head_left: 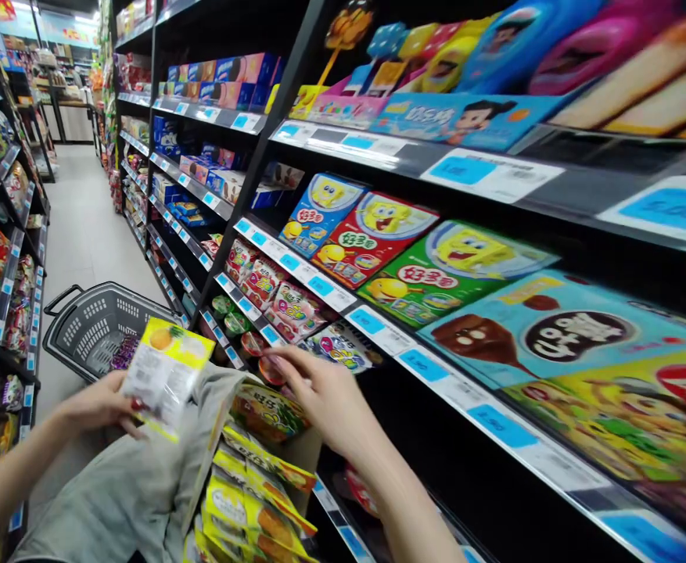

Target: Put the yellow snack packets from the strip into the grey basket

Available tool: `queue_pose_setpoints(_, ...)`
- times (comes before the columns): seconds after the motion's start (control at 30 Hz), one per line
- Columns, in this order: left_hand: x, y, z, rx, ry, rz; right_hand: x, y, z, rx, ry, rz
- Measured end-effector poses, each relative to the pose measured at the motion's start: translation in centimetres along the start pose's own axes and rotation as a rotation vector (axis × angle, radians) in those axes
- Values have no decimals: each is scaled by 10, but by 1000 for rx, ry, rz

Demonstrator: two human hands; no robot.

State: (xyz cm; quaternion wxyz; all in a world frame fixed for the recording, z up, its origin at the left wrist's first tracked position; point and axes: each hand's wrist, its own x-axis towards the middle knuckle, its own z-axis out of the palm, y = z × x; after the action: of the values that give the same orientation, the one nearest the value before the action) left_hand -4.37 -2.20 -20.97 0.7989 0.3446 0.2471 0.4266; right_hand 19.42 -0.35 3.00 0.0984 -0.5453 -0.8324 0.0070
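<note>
My left hand [103, 404] is closed on a yellow and white snack packet [165, 373], its printed back turned up, over a grey cloth bag [137, 477] on my lap. My right hand [317, 395] reaches to a low shelf, fingers curled at a small red-lidded cup [272, 370] among the snacks; whether it grips the cup I cannot tell. Below it lie several matching yellow packets [249, 500] in a row.
A grey shopping basket [97, 324] stands on the aisle floor ahead with a few items inside. Black shelves [378, 328] with blue price tags run along the right, filled with cartoon candy boxes. Snack racks [2, 258] line the left. The aisle runs ahead between them.
</note>
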Motion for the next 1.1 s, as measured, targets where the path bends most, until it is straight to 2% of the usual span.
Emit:
queue_pose_setpoints(0.07,21,-9,-59,65,128,-23,-16,29,5,-104,-2,30)
queue_pose_setpoints(0.17,54,-29,-138,176,293,-127,-38,59,15,-214,-36,-36)
queue_pose_setpoints(0.23,77,-48,-172,247,355,-214,-47,68,23,-263,-8,-106)
queue_pose_setpoints(0.3,103,-68,-189,320,383,-292,-52,71,30,-294,39,-155)
queue_pose_setpoints(0.37,130,-90,-193,387,381,-348,-54,73,33,-315,75,-174)
queue_pose_setpoints(0.5,179,-127,-182,424,301,-377,-55,78,32,-351,79,-179)
queue_pose_setpoints(0.63,210,-158,-170,383,226,-376,-52,74,28,-446,136,-298)
queue_pose_setpoints(0.8,220,-179,-176,355,210,-382,-51,55,22,-553,297,-463)
queue_pose_setpoints(0.93,217,-183,-188,388,200,-428,-52,47,18,-605,219,-559)
queue_pose_setpoints(1.1,219,-186,-186,467,225,-464,-48,44,15,-667,149,-535)
